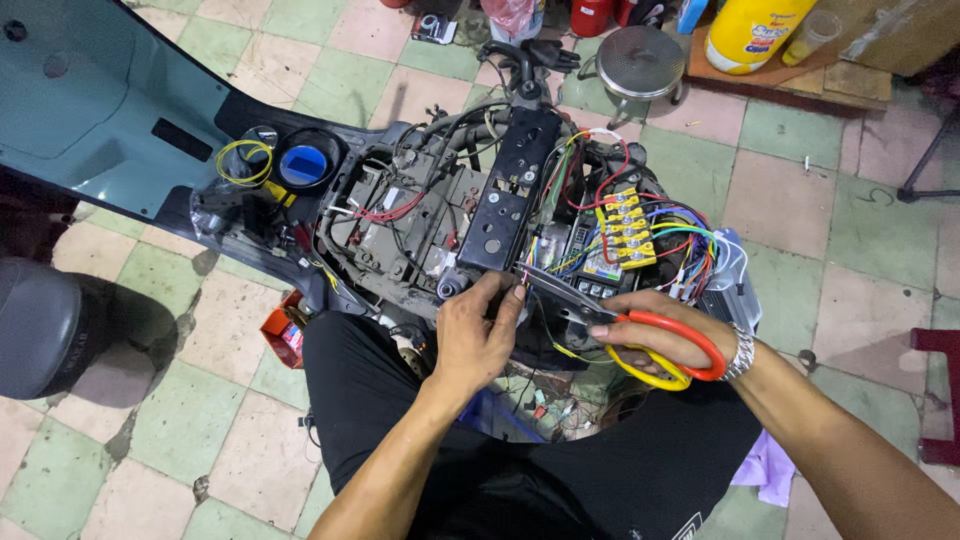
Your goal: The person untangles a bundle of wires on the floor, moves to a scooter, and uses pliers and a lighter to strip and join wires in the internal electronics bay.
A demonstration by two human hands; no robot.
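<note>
Two hands crowd the scooter's wiring: left hand [478,335] pinches wires [520,290], right hand [650,335] grips scissors [600,312].

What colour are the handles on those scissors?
Red and yellow; the scissors show best in the head view, in the right hand.

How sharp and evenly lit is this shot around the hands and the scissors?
Head view: left hand, right hand and red-and-yellow-handled scissors are sharp under even overhead light; soft shadows lie on the green and pink tiled floor; the round metal stool seat shows mild glare; edges bow slightly.
</note>
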